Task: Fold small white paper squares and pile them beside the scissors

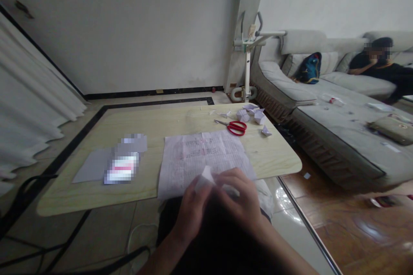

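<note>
1. pinching a small piece of folded white paper [207, 175] between them, the two hands meet over the near edge of the pale table [97, 133]; take this paper as the clock's centre, with twelve straight ahead.
2. the left hand [192, 200] is closed on the paper's nine o'clock side, thumb and fingers gripping it.
3. the right hand [241, 189] is closed on its three o'clock side, fingers bent inward; blur hides exactly where each fingertip presses.
4. at twelve o'clock, just beyond and partly beneath the hands, a large printed sheet [190, 148] lies creased on the table.
5. at one o'clock, near the sheet's far edge, scissors with red handles [237, 128] lie with their blades pointing between nine and ten.
6. also at about one o'clock, past the scissors, sits a cluster of folded paper pieces [243, 115]; a smaller folded piece [266, 131] rests apart from them, nearer two.
7. between nine and ten o'clock, a bright pixelated rectangle [121, 168] overlaps white paper [92, 165]; what it is cannot be told.
8. off the table, at two o'clock, a person [376, 62] sits on a grey sofa [342, 124], a blue backpack [310, 68] nearby.
9. at ten o'clock, a white curtain [32, 94] hangs.
</note>
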The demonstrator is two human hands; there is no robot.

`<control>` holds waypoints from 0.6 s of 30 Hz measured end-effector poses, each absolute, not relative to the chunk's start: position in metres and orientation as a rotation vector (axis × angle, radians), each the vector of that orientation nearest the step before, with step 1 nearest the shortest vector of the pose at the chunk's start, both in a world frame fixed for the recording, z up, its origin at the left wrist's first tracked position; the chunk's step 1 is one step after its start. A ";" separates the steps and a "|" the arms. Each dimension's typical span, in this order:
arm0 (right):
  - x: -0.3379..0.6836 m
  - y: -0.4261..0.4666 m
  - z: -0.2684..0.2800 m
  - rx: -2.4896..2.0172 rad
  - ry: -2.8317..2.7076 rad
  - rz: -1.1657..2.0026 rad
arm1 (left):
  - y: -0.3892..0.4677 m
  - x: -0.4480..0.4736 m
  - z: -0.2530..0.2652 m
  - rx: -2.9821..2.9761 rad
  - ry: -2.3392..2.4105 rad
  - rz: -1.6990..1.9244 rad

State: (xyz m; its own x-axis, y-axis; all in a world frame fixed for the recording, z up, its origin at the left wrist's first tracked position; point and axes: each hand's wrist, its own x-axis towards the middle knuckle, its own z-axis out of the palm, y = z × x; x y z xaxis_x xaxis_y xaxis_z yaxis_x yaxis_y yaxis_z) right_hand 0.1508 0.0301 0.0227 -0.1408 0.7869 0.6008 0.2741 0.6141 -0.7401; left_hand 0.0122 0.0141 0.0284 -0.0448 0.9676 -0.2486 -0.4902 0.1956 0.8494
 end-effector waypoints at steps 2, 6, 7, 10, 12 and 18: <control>0.151 0.030 0.023 -0.861 -1.715 0.565 | 0.013 0.009 0.025 0.654 1.092 1.304; 0.152 0.030 0.023 -0.842 -1.714 0.547 | 0.013 0.003 0.017 0.739 1.074 1.238; 0.152 0.030 0.022 -0.840 -1.719 0.543 | 0.012 0.002 0.015 0.756 1.064 1.234; 0.152 0.030 0.022 -0.810 -1.754 0.515 | 0.012 0.000 0.010 0.765 1.047 1.257; 0.151 0.030 0.022 -0.794 -1.779 0.468 | 0.011 -0.001 0.007 0.755 1.028 1.272; 0.153 0.028 0.026 -0.788 -1.812 0.381 | 0.014 0.001 0.010 0.851 1.007 1.352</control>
